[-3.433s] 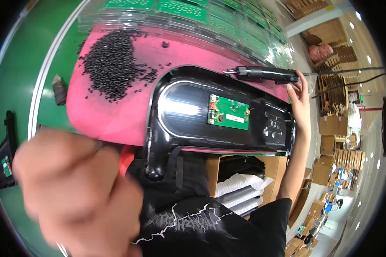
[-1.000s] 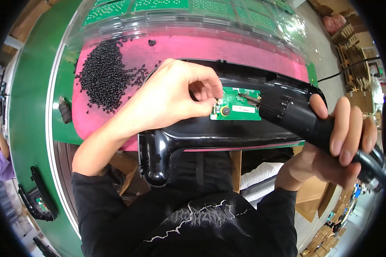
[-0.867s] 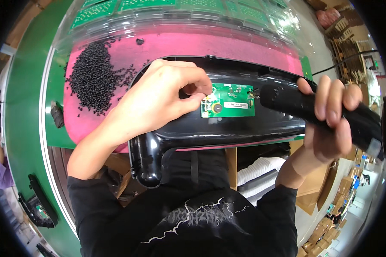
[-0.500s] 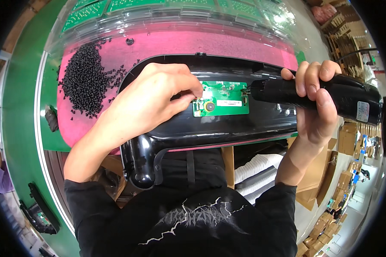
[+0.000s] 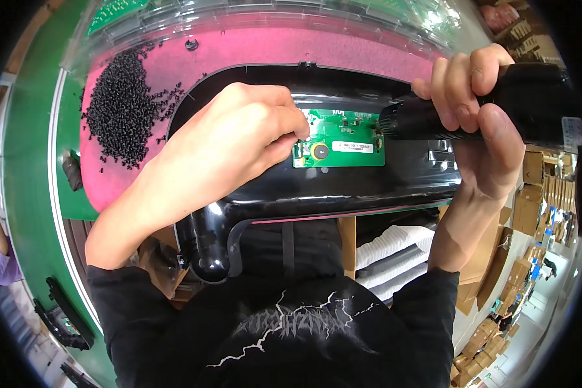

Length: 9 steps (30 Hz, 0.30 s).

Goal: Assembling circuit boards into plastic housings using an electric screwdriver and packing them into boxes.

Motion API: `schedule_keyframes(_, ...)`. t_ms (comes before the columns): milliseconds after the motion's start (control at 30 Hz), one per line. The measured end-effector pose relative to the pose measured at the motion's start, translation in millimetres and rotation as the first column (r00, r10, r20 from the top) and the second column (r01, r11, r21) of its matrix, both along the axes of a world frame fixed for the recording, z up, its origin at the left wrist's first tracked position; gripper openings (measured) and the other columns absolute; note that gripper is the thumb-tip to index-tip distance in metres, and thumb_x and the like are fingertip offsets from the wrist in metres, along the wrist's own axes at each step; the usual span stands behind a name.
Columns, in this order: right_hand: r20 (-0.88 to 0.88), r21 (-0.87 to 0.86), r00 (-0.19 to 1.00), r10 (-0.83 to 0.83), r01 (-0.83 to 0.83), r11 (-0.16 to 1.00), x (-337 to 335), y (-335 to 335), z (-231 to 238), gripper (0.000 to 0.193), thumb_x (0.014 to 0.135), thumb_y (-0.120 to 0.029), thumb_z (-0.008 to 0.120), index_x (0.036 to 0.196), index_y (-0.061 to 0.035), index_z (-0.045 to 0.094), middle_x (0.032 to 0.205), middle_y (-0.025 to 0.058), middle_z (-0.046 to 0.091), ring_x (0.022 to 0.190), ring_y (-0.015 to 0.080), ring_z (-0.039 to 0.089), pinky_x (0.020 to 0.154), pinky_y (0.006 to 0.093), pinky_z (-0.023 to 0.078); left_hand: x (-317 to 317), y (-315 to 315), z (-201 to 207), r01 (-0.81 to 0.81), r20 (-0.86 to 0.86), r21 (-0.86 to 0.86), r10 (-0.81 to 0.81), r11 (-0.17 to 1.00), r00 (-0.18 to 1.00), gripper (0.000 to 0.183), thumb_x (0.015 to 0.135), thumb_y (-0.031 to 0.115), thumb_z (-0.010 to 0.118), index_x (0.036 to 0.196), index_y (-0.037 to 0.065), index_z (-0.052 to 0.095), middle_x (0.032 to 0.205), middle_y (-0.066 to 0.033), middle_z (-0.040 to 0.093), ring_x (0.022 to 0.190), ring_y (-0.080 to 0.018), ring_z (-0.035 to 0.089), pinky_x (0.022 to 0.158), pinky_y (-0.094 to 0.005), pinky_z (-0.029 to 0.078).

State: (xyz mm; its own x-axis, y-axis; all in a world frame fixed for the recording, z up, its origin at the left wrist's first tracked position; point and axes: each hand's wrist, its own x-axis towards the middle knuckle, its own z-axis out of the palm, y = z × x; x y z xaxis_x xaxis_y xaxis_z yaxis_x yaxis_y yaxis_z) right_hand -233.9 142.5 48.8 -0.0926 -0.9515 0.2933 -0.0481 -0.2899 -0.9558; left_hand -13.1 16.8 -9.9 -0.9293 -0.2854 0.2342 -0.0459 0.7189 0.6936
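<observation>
A green circuit board point(image 5: 343, 156) with a white label lies inside a long, glossy black plastic housing point(image 5: 317, 191) in front of me. At the board's left edge, the thumb and forefinger of my left hand point(image 5: 246, 132) are pinched together. What they hold, if anything, is hidden behind the fingers. My right hand point(image 5: 475, 107) is wrapped round a black electric screwdriver point(image 5: 530, 97), held nearly level and tilted. Its nose reaches the right edge of the board; the exact contact at the tip is too small to make out.
A heap of small black screws point(image 5: 119, 107) lies on the pink mat point(image 5: 239, 48) at the left. Clear plastic trays point(image 5: 194, 32) stand along the back. Another black housing point(image 5: 63, 315) sits at the far left on the green table point(image 5: 35, 194). Cardboard boxes point(image 5: 485, 258) are at the right.
My right hand and the screwdriver have moved up, tilting the screwdriver's rear end higher. The left hand stays pinched at the board's left edge. The whole view has shifted slightly.
</observation>
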Motion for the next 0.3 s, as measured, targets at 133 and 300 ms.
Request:
schedule_keyframes(133, -0.01, -0.031, 0.999, 0.033, -0.033, 0.999, 0.8, -2.3, -3.2, 0.03, 0.081, -0.019, 0.061, 0.103, -0.0055, 0.047, 0.072, -0.0018, 0.044, 0.067, 0.0095, 0.042, 0.086, 0.0337, 0.048, -0.5, -0.8, -2.4, 0.015, -0.009, -0.034, -0.016, 0.999, 1.0, 0.015, 0.072, -0.005, 0.068, 0.087, -0.003, 0.066, 0.084, -0.0124, 0.063, 0.076, -0.0306, 0.064, 0.068, -0.0363, 0.052)
schedule_keyframes(300, 0.031, -0.068, 0.993, -0.113, 0.115, 0.991, 6.6, 7.5, -1.2, 0.033, 0.082, -0.021, 0.06, 0.107, -0.005, 0.047, 0.073, -0.0007, 0.043, 0.069, 0.0116, 0.043, 0.09, 0.0424, 0.047, 0.5, 0.1, -0.9, 0.042, -0.033, -0.033, -0.043, 0.999, 0.999, 0.013, 0.076, -0.001, 0.066, 0.088, -0.003, 0.066, 0.087, -0.0133, 0.064, 0.079, -0.0318, 0.064, 0.071, -0.0371, 0.051)
